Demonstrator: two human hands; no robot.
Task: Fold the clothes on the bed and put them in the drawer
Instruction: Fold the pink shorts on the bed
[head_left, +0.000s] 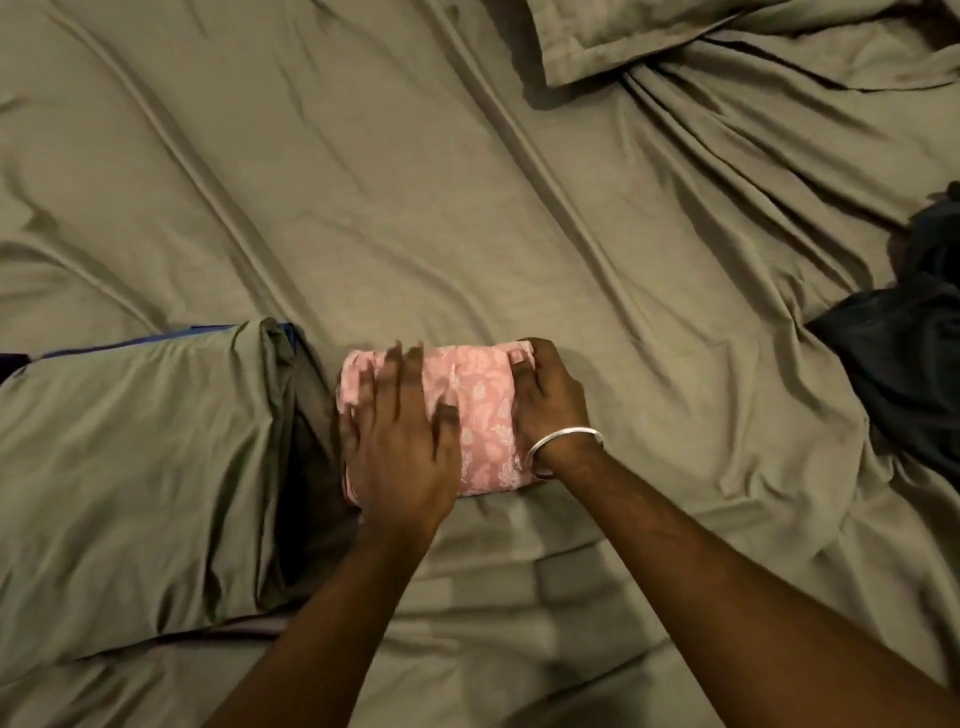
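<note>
Head view, task thing: a folded pink garment (480, 410) with a white floral print lies on the bed (415, 182), near the middle of the picture, low.
Left hand (402, 441): it lies flat on the left part of the pink garment; the fingers (397, 374) are straight and spread, a little blurred.
Right hand (550, 400): it holds the right edge of the pink garment, with the fingers curled over this edge; a silver bangle (563, 439) is on the wrist.
Bed cover: an olive sheet with many wrinkles.
Left side: a pillow (130, 483) in an olive case, just beside the garment.
Top right: a second pillow (675, 36), partly out of the picture.
Right edge: dark clothes (914, 343) in a heap, well apart from the hands.
</note>
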